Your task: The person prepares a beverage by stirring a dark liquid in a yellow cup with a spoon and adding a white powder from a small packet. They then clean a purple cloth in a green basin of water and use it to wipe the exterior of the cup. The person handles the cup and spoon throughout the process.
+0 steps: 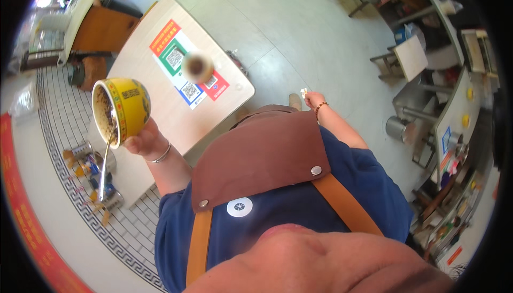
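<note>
My left hand [146,138] is raised at the left, gripping a yellow bowl [134,110] with a patterned band below its rim. Tilted, the bowl shows its pale inside, marked with dark brown residue. A metal spoon [105,168] leans out over the rim, its handle pointing away from the bowl. Low at my other side, my right hand [316,99] pinches a small white crumpled piece [303,92], perhaps paper. A pale table [224,108] stands before me to the left. On it sits a blurred round vessel [197,67] with something brown inside.
Printed code stickers [166,38] cover part of the table. At the left, metal holders [114,198] with small items stand near the tiled wall [132,229]. To the right are a stool [411,58], a metal bin [398,128] and another table [457,120].
</note>
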A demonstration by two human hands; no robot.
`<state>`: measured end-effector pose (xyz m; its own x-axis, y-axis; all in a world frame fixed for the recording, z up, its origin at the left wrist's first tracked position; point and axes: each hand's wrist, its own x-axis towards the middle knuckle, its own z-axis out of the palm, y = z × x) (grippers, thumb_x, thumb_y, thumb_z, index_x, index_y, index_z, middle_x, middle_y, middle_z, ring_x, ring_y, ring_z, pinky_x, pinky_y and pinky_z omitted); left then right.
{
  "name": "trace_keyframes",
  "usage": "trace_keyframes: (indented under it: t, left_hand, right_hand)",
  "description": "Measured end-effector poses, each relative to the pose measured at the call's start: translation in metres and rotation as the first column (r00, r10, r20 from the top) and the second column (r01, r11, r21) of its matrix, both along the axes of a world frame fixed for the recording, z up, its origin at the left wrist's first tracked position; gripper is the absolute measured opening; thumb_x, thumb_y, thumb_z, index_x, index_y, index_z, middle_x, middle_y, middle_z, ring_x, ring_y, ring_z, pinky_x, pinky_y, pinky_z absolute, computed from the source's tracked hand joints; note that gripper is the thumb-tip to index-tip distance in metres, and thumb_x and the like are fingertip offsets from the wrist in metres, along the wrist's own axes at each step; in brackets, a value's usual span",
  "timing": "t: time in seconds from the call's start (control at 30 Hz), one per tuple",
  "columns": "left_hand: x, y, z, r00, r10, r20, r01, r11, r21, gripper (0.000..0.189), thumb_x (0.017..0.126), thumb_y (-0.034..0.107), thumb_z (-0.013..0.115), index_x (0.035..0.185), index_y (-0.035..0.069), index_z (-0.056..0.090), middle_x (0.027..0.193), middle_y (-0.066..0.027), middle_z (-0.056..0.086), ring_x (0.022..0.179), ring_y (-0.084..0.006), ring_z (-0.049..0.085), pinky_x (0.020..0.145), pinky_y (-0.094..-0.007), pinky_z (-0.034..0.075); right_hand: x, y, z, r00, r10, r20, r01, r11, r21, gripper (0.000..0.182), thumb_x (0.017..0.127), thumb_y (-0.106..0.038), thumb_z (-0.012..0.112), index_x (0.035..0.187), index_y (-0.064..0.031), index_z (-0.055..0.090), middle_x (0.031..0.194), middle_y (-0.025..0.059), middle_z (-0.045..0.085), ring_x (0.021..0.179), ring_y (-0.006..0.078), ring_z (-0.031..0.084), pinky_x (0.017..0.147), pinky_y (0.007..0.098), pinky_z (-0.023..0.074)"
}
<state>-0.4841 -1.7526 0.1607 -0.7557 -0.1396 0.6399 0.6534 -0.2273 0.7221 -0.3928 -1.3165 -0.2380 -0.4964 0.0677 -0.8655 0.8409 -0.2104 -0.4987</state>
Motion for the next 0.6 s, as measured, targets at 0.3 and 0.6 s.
trace_keyframes:
  t: [0.3,0.6]
  left_hand:
    - [0.025,-0.034,-0.006,0.990,0.140,-0.010,-0.139,0.988,0.067,0.077,0.074,0.027,0.076,0.134,-0.002,0.037,0.131,-0.0174,0.048,0.120,-0.0300,0.050,0.101,-0.0419,0.044]
    - [0.032,-0.033,0.003,0.966,0.250,0.067,-0.254,0.966,0.046,0.100,0.060,0.025,0.086,0.137,0.003,0.026,0.130,-0.0141,0.045,0.120,-0.0254,0.049,0.101,-0.0393,0.044]
  right_hand:
    - [-0.086,-0.104,0.090,0.961,0.231,-0.151,-0.233,0.972,0.006,0.032,0.086,-0.025,0.062,0.108,-0.0025,0.062,0.098,0.0086,0.064,0.083,0.0193,0.063,0.078,0.0334,0.0505]
    - [-0.053,-0.020,0.070,0.535,0.838,-0.104,-0.640,0.482,0.598,0.034,0.090,-0.032,0.053,0.098,-0.0008,0.065,0.080,0.0130,0.066,0.080,0.0240,0.064,0.071,0.0403,0.0487]
